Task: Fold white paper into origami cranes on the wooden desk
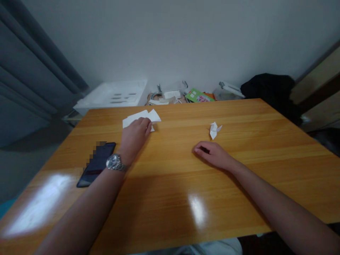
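Observation:
My left hand (136, 134), with a metal wristwatch (114, 162) on its wrist, reaches to the white paper sheets (139, 115) at the far left of the table. Its fingers are closed at the paper's near right edge, and the fingertips are partly hidden. My right hand (211, 153) rests on the wood with fingers curled in and the thumb near the index finger; nothing shows in it. Just beyond that hand stands a small folded white paper piece (213, 130), apart from the fingers.
A dark phone (98, 164) lies on the wooden table (164, 184) beside my left wrist. Behind the far edge are a white plastic tray (114, 94), a green booklet (198, 95) and assorted clutter. Black cloth (268, 88) is heaped at the back right.

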`<state>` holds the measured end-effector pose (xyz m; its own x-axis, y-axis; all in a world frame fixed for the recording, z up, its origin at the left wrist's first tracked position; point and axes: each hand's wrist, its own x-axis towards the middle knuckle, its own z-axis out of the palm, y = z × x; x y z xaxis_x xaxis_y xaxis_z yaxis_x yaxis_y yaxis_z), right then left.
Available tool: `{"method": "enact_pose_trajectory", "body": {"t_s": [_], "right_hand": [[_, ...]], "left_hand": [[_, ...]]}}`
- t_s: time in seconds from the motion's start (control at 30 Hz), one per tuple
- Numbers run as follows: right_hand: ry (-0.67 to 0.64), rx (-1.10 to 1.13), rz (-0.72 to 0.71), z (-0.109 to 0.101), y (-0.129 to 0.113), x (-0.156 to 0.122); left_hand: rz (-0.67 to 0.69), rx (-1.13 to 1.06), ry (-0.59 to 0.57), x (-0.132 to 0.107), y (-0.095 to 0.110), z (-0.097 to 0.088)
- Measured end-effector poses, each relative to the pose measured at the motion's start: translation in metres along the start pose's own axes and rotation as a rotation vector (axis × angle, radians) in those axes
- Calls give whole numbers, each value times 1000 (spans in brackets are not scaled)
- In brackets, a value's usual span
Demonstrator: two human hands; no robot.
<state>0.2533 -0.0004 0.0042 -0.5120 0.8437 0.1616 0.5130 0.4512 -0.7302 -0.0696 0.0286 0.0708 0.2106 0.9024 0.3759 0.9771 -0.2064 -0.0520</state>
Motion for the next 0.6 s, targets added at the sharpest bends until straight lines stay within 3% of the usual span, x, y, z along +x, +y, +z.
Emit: {"method": "enact_pose_trajectory", "body": {"t_s": [0.23,0.6], "right_hand": [[233,-38,72,-4,0,1],[400,-32,104,-5,1,-1]], "left_hand": [[346,-154,-90,-19,54,1],[547,-326,-234,-52,91,23]]}}
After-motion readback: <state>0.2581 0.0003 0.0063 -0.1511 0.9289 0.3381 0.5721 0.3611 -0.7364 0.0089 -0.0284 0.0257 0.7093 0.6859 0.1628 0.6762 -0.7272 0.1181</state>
